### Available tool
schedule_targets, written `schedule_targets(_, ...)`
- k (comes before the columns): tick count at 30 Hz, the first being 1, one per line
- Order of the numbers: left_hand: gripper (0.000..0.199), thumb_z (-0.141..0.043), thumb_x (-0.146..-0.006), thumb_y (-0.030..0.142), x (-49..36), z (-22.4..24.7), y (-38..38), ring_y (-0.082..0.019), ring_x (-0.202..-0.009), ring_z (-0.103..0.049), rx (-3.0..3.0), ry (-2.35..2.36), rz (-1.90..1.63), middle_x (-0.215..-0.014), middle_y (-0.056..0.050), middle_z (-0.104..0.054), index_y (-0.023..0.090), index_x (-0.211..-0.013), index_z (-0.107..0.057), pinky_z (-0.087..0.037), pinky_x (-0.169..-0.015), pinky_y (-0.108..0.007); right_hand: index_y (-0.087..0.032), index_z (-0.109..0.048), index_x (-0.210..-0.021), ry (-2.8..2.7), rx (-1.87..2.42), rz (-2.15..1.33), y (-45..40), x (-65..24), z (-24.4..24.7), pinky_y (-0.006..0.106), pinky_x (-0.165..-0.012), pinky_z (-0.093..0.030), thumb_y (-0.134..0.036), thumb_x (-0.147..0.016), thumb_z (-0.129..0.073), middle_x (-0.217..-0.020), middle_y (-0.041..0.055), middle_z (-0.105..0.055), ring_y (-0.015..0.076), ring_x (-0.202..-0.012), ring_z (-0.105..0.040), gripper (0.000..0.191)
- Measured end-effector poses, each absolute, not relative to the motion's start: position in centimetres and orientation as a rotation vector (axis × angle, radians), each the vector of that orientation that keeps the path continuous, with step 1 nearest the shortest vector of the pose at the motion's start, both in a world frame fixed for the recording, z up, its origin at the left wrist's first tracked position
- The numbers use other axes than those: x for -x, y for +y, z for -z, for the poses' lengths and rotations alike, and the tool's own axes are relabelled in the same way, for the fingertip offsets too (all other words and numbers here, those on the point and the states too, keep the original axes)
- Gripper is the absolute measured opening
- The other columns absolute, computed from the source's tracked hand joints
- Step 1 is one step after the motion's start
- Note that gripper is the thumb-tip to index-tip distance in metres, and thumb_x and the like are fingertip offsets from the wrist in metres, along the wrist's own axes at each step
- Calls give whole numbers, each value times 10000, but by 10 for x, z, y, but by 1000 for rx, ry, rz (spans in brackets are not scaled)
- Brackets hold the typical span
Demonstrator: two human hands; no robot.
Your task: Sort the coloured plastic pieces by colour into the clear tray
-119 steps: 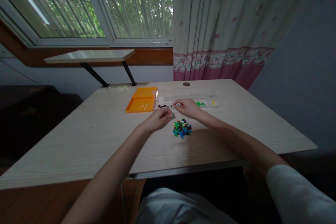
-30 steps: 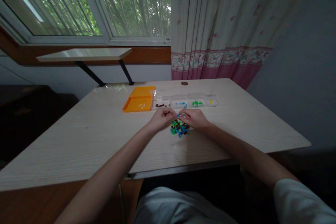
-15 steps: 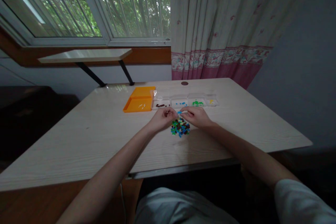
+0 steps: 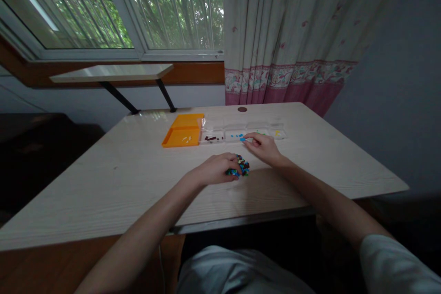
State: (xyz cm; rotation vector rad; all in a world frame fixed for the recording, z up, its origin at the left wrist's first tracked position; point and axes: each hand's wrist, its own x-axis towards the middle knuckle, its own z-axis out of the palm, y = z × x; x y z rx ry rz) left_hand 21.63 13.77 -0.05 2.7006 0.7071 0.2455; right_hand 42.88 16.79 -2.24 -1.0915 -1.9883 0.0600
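Note:
A small blue toy brick (image 4: 243, 139) is pinched between the thumb and fingertips of my right hand (image 4: 264, 148), just over the front edge of the clear compartment tray (image 4: 223, 141). My left hand (image 4: 217, 168) lies over the mixed pile of small bricks (image 4: 245, 165), its bent fingers apart and touching the pile, covering its left part. Blue bricks (image 4: 236, 136) lie in the tray compartment nearest my right hand. Dark brown bricks (image 4: 211, 138) lie in the compartment to the left and yellow ones (image 4: 277, 133) at the right end. My right hand mostly hides the green bricks (image 4: 261, 133).
An open orange case (image 4: 188, 121) with a few pale pieces (image 4: 186, 138) adjoins the tray's left end. A raised shelf (image 4: 113, 72) on dark legs stands at the table's back left. Behind the table (image 4: 144, 170) hang curtains (image 4: 275, 55). A dark round disc (image 4: 242, 109) is near the back edge.
My right hand has moved forward from above the pile to the tray, carrying the blue brick. My left hand has come down and back onto the pile.

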Motion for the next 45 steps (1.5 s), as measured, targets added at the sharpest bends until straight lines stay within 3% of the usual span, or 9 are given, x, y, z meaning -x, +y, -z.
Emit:
schedule_targets(23,222,-556,-794,278,-215,1,137,-146,-861,-538,-2847,751,-264,-914,-33,-582,267,-995,-649,-405,-711,-210,-190,-666,-890,-1850,1265,-72,175,-430,23,200,-522,-324,-350,-780,-557,-519,-40,-458,92,-496,-436,222)
schedule_targets(35,317,-566,-735,181,-216,-3,135,-165,-882,-528,-2843,742,-272,-894,-32,-574,290,-1021,-649,-419,-727,-236,-228,-682,-951,-1884,1521,-27,194,-434,29,232,-569,-351,-371,-773,-561,-634,9,-610,142,-609,-539,258)
schedule_targets(45,213,-562,-764,214,-217,3,136,-157,-879,-518,-2843,757,-327,-902,-36,-574,254,-948,-662,-417,-751,-237,-197,-675,-852,-1952,1383,-131,182,-439,25,209,-513,-314,-325,-790,-516,-533,-23,-524,104,-492,-458,213)
